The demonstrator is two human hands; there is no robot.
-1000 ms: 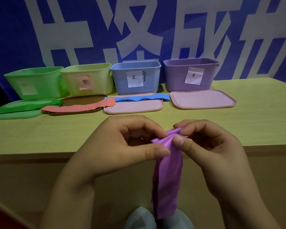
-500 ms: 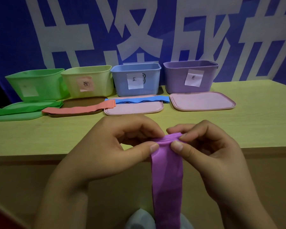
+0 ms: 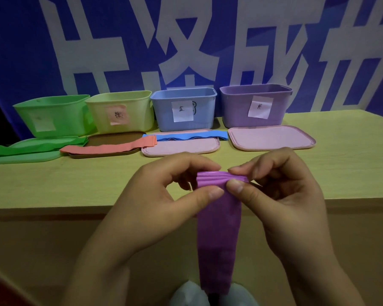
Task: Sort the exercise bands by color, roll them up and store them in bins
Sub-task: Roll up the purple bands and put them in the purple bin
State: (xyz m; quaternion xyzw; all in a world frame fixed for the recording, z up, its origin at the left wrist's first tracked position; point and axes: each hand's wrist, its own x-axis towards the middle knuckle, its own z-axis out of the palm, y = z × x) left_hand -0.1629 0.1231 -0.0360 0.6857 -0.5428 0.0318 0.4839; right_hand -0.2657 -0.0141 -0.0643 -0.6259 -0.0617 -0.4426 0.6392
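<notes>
There is only 1 view. The camera sits on the person's head and looks forward and down. It is very close to the 2 hands, which fill the bottom of the picture. Farther off it sees the surface [image 3: 341, 164], the 4 bins at its back edge, and a blue wall behind.
</notes>
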